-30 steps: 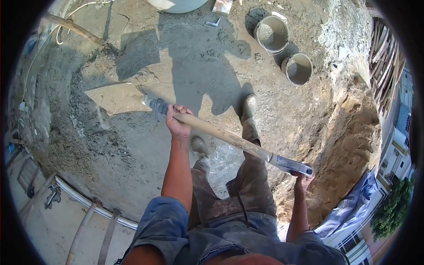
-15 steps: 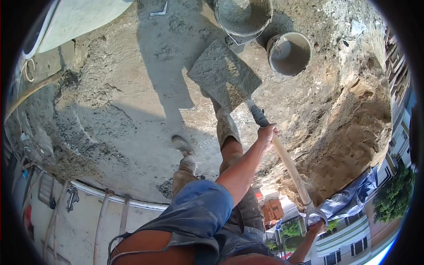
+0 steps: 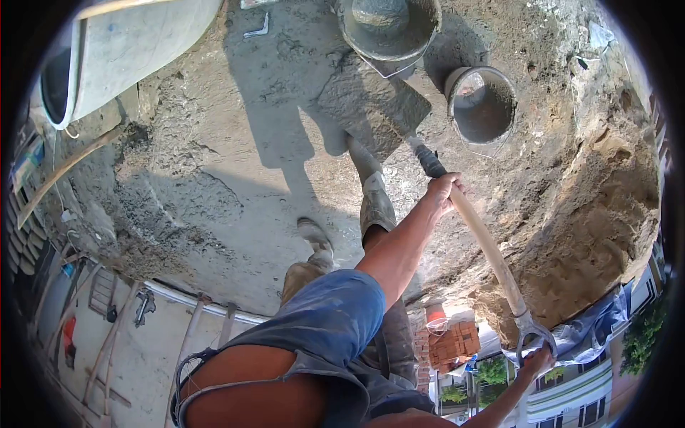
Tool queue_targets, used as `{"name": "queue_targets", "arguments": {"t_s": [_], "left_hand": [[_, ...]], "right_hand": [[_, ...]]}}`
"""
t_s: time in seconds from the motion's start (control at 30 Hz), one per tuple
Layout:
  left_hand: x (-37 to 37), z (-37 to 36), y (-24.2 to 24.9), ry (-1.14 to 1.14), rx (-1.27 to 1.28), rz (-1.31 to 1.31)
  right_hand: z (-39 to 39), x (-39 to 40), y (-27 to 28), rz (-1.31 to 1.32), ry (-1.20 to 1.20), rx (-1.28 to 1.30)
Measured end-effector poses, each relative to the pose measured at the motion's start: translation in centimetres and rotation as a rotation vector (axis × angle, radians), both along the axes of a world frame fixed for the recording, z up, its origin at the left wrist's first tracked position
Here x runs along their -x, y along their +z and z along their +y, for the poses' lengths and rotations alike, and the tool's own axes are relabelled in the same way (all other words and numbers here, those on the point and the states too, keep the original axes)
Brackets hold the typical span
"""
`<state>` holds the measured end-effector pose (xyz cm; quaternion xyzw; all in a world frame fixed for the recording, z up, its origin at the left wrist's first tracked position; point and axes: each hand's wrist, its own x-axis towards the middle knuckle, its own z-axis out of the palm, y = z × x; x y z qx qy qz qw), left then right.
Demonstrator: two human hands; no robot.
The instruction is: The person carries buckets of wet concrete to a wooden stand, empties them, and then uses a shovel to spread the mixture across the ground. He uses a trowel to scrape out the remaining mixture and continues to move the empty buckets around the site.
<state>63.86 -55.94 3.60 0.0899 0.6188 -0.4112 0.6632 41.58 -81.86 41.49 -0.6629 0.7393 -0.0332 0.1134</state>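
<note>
My left hand [image 3: 444, 192] is wrapped around the shovel's wooden shaft, just below its dark-wrapped socket. At the lower right, my right hand [image 3: 539, 361] grips the D-shaped handle at the shaft's end. The shovel [image 3: 492, 250] slopes away from me, its broad square blade low over the ground and coated with wet grey mortar. Just beyond the blade stands a large bucket [image 3: 421, 46] holding grey mortar. A second mortar-smeared bucket [image 3: 484, 139] is to the right of the blade. My right boot [image 3: 364, 158] is close to the blade's near edge.
Sand [image 3: 592, 250] is heaped along the right side. A large pale container [image 3: 143, 50] lies at the upper left, near a wooden pole [image 3: 64, 175]. Stacked bricks [image 3: 453, 346] and a blue tarp [image 3: 592, 324] appear at the lower right. Rough, mortar-covered ground surrounds my feet.
The shovel blade has moved forward, closer to the buckets, uncovering more of my right boot. Both hands keep their hold on the shovel. The whole view has shifted slightly.
</note>
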Motion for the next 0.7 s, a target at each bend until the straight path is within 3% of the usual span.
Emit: {"name": "queue_targets", "arguments": {"t_s": [0.03,0.07,0.13,0.2,0.33,0.47,0.5,0.57,0.67,0.7], "left_hand": [[-1.3,1.7,-1.0,0.029,-0.014,-0.047],[-2.2,4.0,-1.8,0.058,-0.036,-0.076],[-5.4,9.0,-3.1,0.051,-0.097,-0.153],[-9.1,14.5,-3.5,0.129,-0.052,-0.181],[-13.7,23.9,-4.2,0.228,-0.299,-0.304],[-13.4,34.4,-1.2,0.297,-0.433,-0.44],[-12.5,35.6,-0.7,0.297,-0.439,-0.45],[-9.0,39.2,0.6,0.609,-0.239,-0.475],[-7.0,35.6,2.3,0.402,-0.428,-0.36],[-7.1,33.2,2.9,0.287,-0.507,-0.314]], "right_hand": [[4.6,-5.4,-2.0,-0.142,0.077,0.089],[2.7,-2.7,-3.4,-0.021,0.118,0.053],[9.2,-10.9,-5.2,0.145,0.246,0.029],[13.2,-16.5,-6.8,0.013,0.509,-0.019],[18.7,-23.4,-7.7,-0.243,0.621,-0.206],[24.8,-26.7,-8.3,-0.509,1.195,-0.228],[25.3,-26.1,-8.6,-0.537,1.223,-0.243],[26.4,-23.5,-9.5,-0.621,1.16,-0.241],[22.4,-18.3,-11.3,-0.292,1.069,-0.079],[19.5,-14.8,-13.1,-0.325,0.935,-0.111]]}}
